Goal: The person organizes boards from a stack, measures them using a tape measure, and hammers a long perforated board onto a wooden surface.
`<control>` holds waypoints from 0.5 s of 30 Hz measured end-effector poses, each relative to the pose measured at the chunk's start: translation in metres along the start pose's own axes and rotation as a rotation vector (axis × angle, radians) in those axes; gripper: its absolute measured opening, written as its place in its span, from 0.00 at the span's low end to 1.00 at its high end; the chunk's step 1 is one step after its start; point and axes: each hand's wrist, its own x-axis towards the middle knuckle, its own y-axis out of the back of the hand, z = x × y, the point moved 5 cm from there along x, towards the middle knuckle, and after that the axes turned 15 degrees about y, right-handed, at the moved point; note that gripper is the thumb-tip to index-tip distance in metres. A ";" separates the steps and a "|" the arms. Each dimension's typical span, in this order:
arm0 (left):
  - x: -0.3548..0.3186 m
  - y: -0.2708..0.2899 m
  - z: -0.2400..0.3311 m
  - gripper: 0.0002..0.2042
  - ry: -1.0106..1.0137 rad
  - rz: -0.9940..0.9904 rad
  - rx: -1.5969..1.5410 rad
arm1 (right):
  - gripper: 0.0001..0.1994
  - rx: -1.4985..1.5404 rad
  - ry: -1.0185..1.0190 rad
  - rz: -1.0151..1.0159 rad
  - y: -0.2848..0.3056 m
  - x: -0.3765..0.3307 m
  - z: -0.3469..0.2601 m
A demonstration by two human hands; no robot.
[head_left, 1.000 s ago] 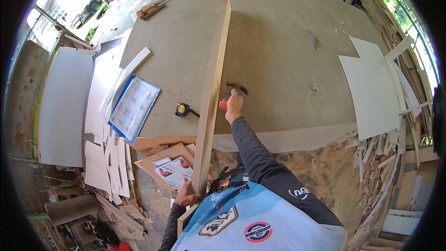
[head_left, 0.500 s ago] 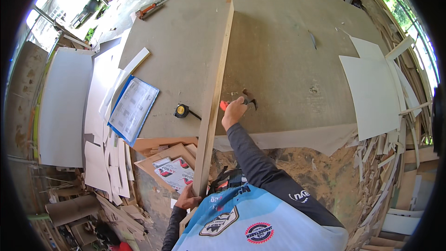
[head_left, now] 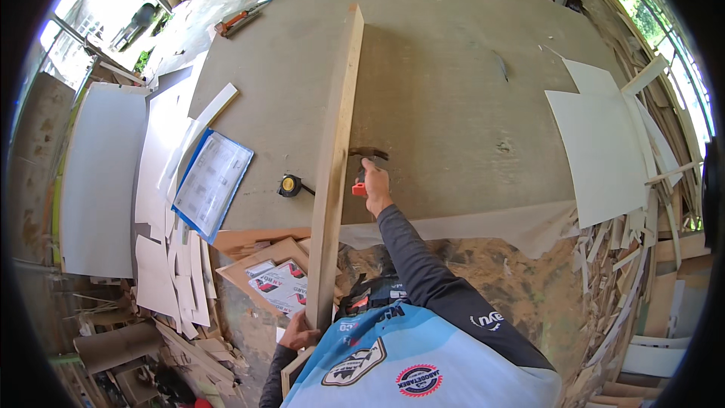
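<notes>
A long pale wooden beam (head_left: 329,189) runs from my body out across the large brown tabletop (head_left: 445,68), its near end overhanging the table edge. My left hand (head_left: 299,332) grips that near end from the left side. On the beam's right, my right hand (head_left: 377,187) is wrapped round a claw hammer (head_left: 370,153) with a dark head and a red-orange handle end. The hammer head lies crosswise, its left tip close to the beam's side; whether they touch, I cannot tell. A black and yellow tape measure (head_left: 289,185) lies left of the beam.
A blue folder with a printed sheet (head_left: 214,181) lies at the table's left. Farther back is an orange long-bodied tool (head_left: 236,23). White panels (head_left: 596,151) cover the right edge, and wood offcuts (head_left: 185,268) pile up at both sides. A thin dark object (head_left: 503,66) lies far right.
My right hand has swung the hammer left toward the beam, turning its head crosswise. My left hand keeps its hold on the near end. The whole view has shifted slightly.
</notes>
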 end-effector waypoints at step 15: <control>-0.067 -0.009 -0.066 0.35 0.141 -0.092 -0.086 | 0.15 0.181 0.313 0.236 -0.004 0.125 -0.068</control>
